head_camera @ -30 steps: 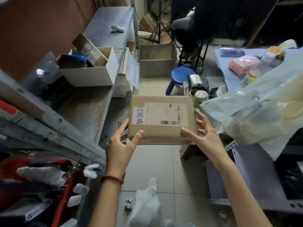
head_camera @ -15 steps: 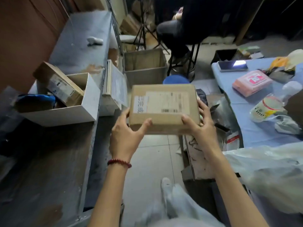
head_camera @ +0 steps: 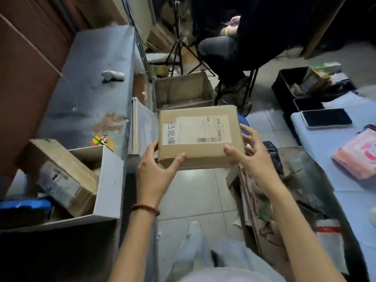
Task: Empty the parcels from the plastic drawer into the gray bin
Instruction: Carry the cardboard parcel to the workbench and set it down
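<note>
You have carried the flat brown cardboard parcel with the white shipping label (head_camera: 198, 137) forward. In view its far edge now meets the near rim of the open gray bin (head_camera: 179, 91) at 12 o'clock, where a gap showed before. Your left hand (head_camera: 154, 174) clamps the 7 o'clock corner, thumb on top. Your right hand (head_camera: 254, 157) pinches the 4 o'clock corner, fingers spread along the side. The parcel is held aloft, not yet dropped. What shows inside the bin looks bare, so most emptying likely remains. Another taped cardboard parcel (head_camera: 61, 174) sits in the white box (head_camera: 109, 180) at 8 o'clock.
</note>
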### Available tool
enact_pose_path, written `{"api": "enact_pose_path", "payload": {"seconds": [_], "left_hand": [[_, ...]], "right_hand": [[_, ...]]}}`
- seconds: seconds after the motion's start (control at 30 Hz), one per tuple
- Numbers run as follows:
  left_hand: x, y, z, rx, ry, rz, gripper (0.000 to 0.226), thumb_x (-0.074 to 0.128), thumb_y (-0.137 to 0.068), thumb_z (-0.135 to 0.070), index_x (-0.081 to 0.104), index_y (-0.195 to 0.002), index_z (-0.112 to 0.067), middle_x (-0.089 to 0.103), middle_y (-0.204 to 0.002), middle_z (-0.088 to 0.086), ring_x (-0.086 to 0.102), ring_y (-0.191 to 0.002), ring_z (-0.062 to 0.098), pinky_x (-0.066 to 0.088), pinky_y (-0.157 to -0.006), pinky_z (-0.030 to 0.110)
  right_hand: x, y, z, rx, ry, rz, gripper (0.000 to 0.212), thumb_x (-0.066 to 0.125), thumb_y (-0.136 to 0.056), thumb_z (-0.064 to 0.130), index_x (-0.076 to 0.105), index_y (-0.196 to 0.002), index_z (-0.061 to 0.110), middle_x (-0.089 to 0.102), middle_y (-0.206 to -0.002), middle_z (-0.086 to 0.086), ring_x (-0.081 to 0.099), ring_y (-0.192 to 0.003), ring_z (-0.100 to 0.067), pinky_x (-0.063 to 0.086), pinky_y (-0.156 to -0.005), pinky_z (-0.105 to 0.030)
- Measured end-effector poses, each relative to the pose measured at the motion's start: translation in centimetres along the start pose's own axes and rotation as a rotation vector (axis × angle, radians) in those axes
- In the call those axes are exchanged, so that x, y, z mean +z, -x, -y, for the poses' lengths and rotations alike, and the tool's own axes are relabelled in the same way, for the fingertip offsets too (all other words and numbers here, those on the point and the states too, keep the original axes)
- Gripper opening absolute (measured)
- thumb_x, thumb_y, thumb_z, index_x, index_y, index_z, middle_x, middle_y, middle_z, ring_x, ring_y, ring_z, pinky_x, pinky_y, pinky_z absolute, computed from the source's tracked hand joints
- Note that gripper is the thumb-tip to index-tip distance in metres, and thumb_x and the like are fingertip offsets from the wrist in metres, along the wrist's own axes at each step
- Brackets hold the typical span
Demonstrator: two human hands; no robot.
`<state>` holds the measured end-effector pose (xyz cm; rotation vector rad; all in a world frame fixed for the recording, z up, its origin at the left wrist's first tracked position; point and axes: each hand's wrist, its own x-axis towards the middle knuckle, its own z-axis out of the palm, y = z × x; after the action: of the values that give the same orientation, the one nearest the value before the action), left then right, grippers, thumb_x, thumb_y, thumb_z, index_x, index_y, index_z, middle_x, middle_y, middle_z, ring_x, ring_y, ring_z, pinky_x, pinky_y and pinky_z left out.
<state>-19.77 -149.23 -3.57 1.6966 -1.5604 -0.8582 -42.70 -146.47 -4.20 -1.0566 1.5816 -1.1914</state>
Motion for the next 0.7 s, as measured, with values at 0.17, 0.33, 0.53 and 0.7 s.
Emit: {"api": "enact_pose_path", "payload": {"seconds": [0.17,0.33,0.53,0.7], "left_hand": [[3.3,-10.2,-2.9,0.101,-0.025,0.106,0.076,0.071,-0.075,-0.052,0.042,-0.139,-0.025,0.054,-0.130,-0.008,0.047,-0.111,0.003,0.045,-0.090,0.024],[5.8,-18.2,-3.9,0.099,0.026,0.085,0.071,0.071,-0.076,-0.051,0.044,-0.137,-0.028,0.055,-0.131,-0.007,0.048,-0.113,0.004,0.048,-0.094,0.030],[7.2,-26.2,-5.9,0.061,0.071,-0.028,0.070,0.071,-0.076,-0.048,0.046,-0.138,-0.027,0.055,-0.132,-0.008,0.046,-0.115,0.001,0.043,-0.088,0.019],[5.7,-32.8,-4.9,-0.002,0.061,-0.116,0.077,0.069,-0.070,-0.063,0.048,-0.136,-0.030,0.057,-0.131,-0.009,0.050,-0.118,0.005,0.044,-0.093,0.024]], "right_hand": [[-1.2,-7.2,1.3,0.011,0.003,-0.130,0.061,0.073,-0.082,0.035,0.038,-0.128,0.054,0.050,-0.134,0.018,0.051,-0.120,-0.008,0.047,-0.095,-0.032],[-1.9,-15.9,2.4,-0.021,0.036,-0.095,0.066,0.072,-0.078,0.038,0.037,-0.133,0.047,0.047,-0.138,0.014,0.049,-0.121,-0.007,0.045,-0.096,-0.031],[-1.5,-26.9,5.0,-0.052,0.055,-0.011,0.065,0.072,-0.082,0.034,0.037,-0.136,0.045,0.050,-0.128,0.022,0.050,-0.115,0.003,0.043,-0.082,-0.013],[2.2,-35.2,6.4,-0.043,0.020,0.094,0.062,0.072,-0.084,0.029,0.039,-0.132,0.048,0.053,-0.121,0.028,0.056,-0.104,0.012,0.049,-0.075,-0.009]]}}
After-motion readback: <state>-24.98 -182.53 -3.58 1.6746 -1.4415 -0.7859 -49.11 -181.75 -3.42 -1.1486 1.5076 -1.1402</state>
